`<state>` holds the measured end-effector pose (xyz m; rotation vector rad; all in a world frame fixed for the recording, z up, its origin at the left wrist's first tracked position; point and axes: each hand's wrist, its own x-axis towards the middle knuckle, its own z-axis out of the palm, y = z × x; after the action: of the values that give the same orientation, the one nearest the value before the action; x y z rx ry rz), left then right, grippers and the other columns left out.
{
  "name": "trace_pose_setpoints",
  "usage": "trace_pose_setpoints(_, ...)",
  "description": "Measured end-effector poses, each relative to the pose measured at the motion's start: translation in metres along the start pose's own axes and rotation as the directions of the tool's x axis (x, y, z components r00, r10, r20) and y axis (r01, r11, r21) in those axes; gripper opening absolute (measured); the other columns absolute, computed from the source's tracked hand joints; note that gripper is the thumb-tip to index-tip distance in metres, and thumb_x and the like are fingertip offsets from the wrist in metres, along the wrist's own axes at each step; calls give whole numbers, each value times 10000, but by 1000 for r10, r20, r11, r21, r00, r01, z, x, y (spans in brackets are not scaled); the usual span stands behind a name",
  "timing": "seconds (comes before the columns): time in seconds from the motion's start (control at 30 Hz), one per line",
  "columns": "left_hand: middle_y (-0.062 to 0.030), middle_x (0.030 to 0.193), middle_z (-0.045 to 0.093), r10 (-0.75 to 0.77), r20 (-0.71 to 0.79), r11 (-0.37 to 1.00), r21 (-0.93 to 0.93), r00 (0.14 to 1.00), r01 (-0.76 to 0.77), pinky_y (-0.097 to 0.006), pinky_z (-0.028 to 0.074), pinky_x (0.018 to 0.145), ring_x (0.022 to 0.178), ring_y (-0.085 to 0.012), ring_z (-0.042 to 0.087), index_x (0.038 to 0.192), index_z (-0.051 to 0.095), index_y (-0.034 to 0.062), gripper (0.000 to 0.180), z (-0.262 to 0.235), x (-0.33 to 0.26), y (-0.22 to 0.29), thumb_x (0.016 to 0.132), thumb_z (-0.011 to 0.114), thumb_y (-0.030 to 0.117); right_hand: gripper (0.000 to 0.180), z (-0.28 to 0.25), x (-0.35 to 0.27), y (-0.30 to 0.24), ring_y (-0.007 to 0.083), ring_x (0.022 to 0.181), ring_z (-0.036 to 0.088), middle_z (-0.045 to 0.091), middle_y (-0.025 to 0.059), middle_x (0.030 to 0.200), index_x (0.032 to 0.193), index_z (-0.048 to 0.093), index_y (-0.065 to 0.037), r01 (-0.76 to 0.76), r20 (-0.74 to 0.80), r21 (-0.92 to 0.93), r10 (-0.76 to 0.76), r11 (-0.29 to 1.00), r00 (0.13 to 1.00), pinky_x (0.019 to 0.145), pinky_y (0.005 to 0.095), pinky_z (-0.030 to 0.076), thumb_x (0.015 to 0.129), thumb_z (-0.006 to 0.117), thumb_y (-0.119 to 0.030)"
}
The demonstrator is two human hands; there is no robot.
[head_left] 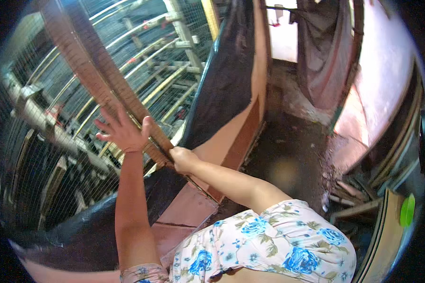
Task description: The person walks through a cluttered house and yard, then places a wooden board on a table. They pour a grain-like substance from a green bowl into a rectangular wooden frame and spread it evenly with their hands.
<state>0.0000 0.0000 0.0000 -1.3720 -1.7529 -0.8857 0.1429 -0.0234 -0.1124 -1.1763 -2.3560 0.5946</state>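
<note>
Wire mesh [42, 155] fills the background behind one slanted brown wooden post [104, 75]. We see our left hand [123, 132] spread flat, fingers wide apart, against that post, while our right hand [183, 159] just below is clenched around its edge; two hands, one post.

Left hand [123, 131] open, fingers spread, palm flat against reddish-brown wooden post [104, 80]. Right hand [183, 159] closed in fist at lower part of same post, just beside left hand; what it grips too small to tell. Post leans diagonally across wire mesh cage [42, 141]. Black plastic sheet [224, 80] hangs right of post. Dark dirt floor [288, 155] beyond. Pink cloth [323, 56] hangs upper right. Green round object [407, 210] at right edge.
</note>
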Motion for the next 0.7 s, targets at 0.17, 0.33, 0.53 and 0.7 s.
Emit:
trace_pose_setpoints(0.17, -144, 1501, 128, 233, -422, 960, 245, 876, -137, -741, 268, 830, 1274, -506, 226, 1408, 309, 283, 809, -6, 155, -31, 711, 648, 515, 194, -65, 155, -49, 365, 957, 555, 562, 188, 948, 873, 542, -8, 262, -259, -142, -291, 955, 921, 808, 444, 474, 682, 572, -25)
trace_pose_setpoints(0.33, -69, 1506, 171, 373, -289, 892, 371, 882, -256, -717, 260, 867, 1304, -387, 272, 1396, 318, 380, 708, 21, 125, -57, 759, 599, 511, 326, 30, 156, -37, 358, 1004, 499, 499, 189, 1030, 932, 505, 14, 310, -269, 101, -274, 945, 923, 854, 404, 446, 625, 612, -9)
trace_pose_setpoints(0.53, -26, 1507, 180, 404, -419, 914, 222, 813, -340, -701, 295, 832, 1307, -330, 290, 1392, 294, 422, 633, 81, 104, -80, 819, 522, 564, 672, 55, 118, 6, 320, 1281, 336, 282, 154, 1419, 1306, 399, -47, 225, -67, 126, -218, 966, 974, 992, 389, 392, 664, 591, 8)
trace_pose_setpoints(0.7, -1, 1378, 421, 172, 110, 610, 768, 979, -194, -463, 384, 947, 1219, -234, 441, 1402, 285, 403, 620, 60, 94, -45, 844, 432, 630, 611, 69, 22, 108, 349, 1138, 485, 436, 192, 1304, 1341, 374, -91, -107, 164, 209, 73, 972, 984, 896, 428, 437, 754, 542, -61)
